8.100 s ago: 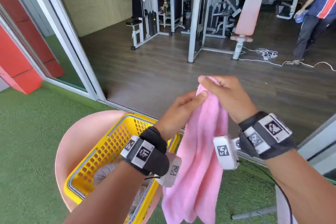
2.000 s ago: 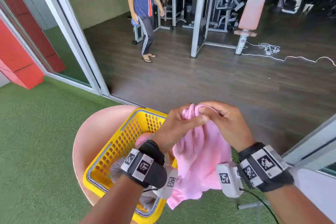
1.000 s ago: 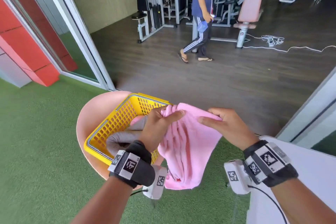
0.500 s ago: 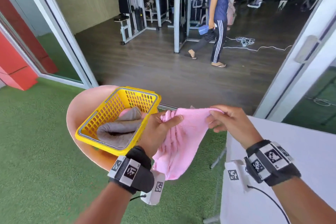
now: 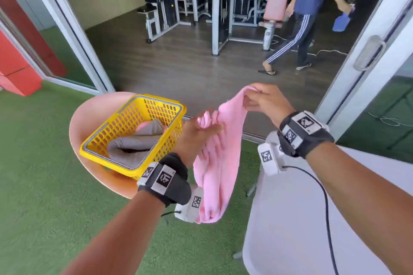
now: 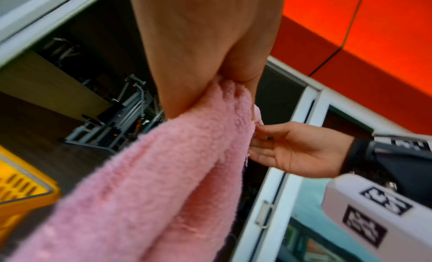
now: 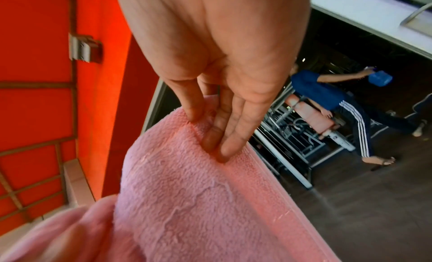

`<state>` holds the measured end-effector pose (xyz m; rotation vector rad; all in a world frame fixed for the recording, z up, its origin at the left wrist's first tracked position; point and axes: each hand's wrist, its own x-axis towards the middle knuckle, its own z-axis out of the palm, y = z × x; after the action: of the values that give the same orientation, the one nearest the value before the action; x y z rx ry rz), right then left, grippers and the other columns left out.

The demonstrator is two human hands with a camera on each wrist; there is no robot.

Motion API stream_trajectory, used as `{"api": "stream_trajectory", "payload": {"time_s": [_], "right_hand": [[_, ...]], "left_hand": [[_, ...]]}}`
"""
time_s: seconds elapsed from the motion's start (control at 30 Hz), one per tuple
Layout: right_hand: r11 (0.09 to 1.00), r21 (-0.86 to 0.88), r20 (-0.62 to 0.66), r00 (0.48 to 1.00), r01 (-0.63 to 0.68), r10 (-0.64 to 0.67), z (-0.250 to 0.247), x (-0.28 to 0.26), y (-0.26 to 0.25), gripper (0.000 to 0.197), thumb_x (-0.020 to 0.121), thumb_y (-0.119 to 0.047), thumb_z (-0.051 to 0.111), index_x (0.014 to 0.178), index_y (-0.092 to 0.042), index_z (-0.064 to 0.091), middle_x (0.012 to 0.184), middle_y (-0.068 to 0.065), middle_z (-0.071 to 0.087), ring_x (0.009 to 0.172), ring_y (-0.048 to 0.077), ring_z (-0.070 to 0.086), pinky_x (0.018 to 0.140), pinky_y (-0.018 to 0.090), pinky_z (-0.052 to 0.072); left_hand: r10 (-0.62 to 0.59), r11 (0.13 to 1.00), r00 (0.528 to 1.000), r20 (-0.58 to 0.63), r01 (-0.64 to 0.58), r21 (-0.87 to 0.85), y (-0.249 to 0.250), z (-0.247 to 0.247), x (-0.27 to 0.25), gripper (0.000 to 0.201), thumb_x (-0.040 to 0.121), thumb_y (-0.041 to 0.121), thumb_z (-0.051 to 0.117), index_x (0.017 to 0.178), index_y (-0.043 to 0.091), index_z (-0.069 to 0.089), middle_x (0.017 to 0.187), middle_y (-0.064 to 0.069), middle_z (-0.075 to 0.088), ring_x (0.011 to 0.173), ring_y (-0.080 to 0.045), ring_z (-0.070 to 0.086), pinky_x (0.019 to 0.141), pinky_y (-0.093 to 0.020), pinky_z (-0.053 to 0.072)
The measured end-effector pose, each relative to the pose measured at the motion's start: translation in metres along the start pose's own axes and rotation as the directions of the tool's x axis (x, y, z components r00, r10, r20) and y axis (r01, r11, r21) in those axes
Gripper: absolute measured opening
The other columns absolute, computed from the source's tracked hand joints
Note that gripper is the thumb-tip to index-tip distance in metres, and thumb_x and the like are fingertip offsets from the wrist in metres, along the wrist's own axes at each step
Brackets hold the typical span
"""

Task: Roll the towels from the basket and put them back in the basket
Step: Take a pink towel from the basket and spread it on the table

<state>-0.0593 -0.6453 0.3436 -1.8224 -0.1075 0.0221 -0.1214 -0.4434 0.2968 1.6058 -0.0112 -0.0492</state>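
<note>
Green turf below, both grips pinching pink towel point(image 5: 220, 145), long axis hanging down beside yellow basket point(image 5: 134, 138)

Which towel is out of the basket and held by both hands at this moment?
The pink towel, gripped by the left hand and right hand. The grey towel lies in the yellow basket.
</note>
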Motion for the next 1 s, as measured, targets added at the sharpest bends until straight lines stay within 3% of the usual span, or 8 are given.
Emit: {"api": "stream_trajectory", "payload": {"time_s": [0.2, 0.33, 0.4, 0.5, 0.6, 0.7, 0.83, 1.0], "right_hand": [[0.981, -0.172, 0.012, 0.995, -0.093, 0.097, -0.046, 0.131, 0.053, 0.027, 0.091, -0.003, 0.049, 0.07, -0.017, 0.059, 0.066, 0.006, 0.059, 0.052, 0.009, 0.06, 0.078, 0.038, 0.054], [0.941, -0.325, 0.082, 0.988, -0.1, 0.133, -0.079, 0.187, 0.095, 0.029, 0.089, -0.006, 0.055, 0.066, -0.025, 0.055, 0.08, 0.004, 0.061, 0.057, 0.005, 0.061, 0.09, 0.041, 0.054], [0.877, -0.48, 0.154, 0.981, -0.033, 0.121, -0.085, 0.199, 0.121, 0.027, 0.09, -0.011, 0.053, 0.07, -0.029, 0.05, 0.097, 0.005, 0.056, 0.076, 0.011, 0.063, 0.095, 0.041, 0.051], [0.739, -0.672, 0.205, 0.97, 0.04, 0.134, -0.097, 0.193, 0.166, 0.014, 0.091, -0.016, 0.051, 0.087, -0.029, 0.051, 0.103, 0.009, 0.05, 0.111, 0.03, 0.056, 0.097, 0.037, 0.044], [0.565, -0.816, 0.273, 0.941, 0.119, 0.197, -0.127, 0.171, 0.221, 0.014, 0.093, -0.015, 0.046, 0.098, -0.024, 0.055, 0.112, 0.022, 0.058, 0.11, 0.036, 0.055, 0.092, 0.04, 0.044], [0.353, -0.903, 0.362, 0.876, 0.244, 0.32, -0.178, 0.141, 0.287, 0.022, 0.094, -0.014, 0.045, 0.076, -0.024, 0.053, 0.1, 0.016, 0.057, 0.107, 0.035, 0.058, 0.087, 0.038, 0.045], [0.121, -0.913, 0.402, 0.802, 0.391, 0.441, -0.256, 0.067, 0.349, 0.025, 0.093, -0.007, 0.046, 0.11, -0.002, 0.063, 0.115, 0.02, 0.063, 0.109, 0.034, 0.059, 0.088, 0.036, 0.046], [-0.025, -0.989, -0.141, 0.856, -0.148, 0.498, -0.377, -0.022, 0.375, 0.028, 0.092, -0.015, 0.05, 0.107, 0.007, 0.058, 0.107, 0.027, 0.054, 0.099, 0.036, 0.053, 0.085, 0.041, 0.042]], "left_hand": [[-0.04, 0.95, 0.971, -0.236, 0.11, 0.293, -0.05, -0.032, 0.012, 0.044, 0.081, 0.043, 0.06, 0.087, 0.0, 0.066, 0.082, -0.018, 0.07, 0.074, -0.029, 0.069, 0.069, -0.056, 0.056], [-0.039, 0.795, 0.934, -0.356, 0.245, 0.555, -0.101, -0.048, -0.027, 0.059, 0.071, 0.066, 0.053, 0.074, 0.009, 0.065, 0.062, 0.001, 0.061, 0.056, -0.003, 0.052, 0.058, -0.031, 0.049], [-0.128, 0.707, 0.92, -0.37, 0.347, 0.617, -0.129, -0.031, -0.055, 0.045, 0.078, 0.059, 0.057, 0.067, 0.016, 0.065, 0.054, 0.006, 0.056, 0.048, 0.001, 0.044, 0.051, -0.02, 0.039], [-0.264, 0.64, 0.885, -0.385, 0.459, 0.616, -0.175, 0.019, -0.093, 0.026, 0.092, 0.037, 0.06, 0.081, 0.016, 0.072, 0.069, -0.004, 0.069, 0.057, -0.018, 0.061, 0.053, -0.027, 0.046], [-0.41, 0.666, 0.822, -0.394, 0.565, 0.487, -0.213, 0.097, -0.115, 0.033, 0.094, 0.034, 0.057, 0.074, 0.009, 0.065, 0.056, 0.006, 0.056, 0.045, -0.01, 0.045, 0.047, -0.024, 0.034], [-0.517, 0.706, 0.814, -0.265, 0.581, 0.406, -0.237, 0.194, -0.122, 0.04, 0.093, 0.039, 0.06, 0.06, 0.017, 0.053, 0.042, 0.008, 0.04, 0.039, -0.002, 0.032, 0.043, -0.022, 0.025], [-0.598, 0.717, 0.799, -0.06, 0.567, 0.406, -0.252, 0.308, -0.12, 0.028, 0.095, 0.035, 0.056, 0.078, 0.015, 0.066, 0.058, 0.005, 0.057, 0.049, 0.009, 0.045, 0.047, -0.008, 0.03], [-0.547, 0.836, 0.689, 0.475, 0.426, 0.345, -0.223, 0.417, -0.123, 0.053, 0.087, 0.055, 0.055, 0.109, 0.008, 0.067, 0.103, -0.014, 0.07, 0.073, -0.014, 0.062, 0.064, -0.027, 0.051]]}}
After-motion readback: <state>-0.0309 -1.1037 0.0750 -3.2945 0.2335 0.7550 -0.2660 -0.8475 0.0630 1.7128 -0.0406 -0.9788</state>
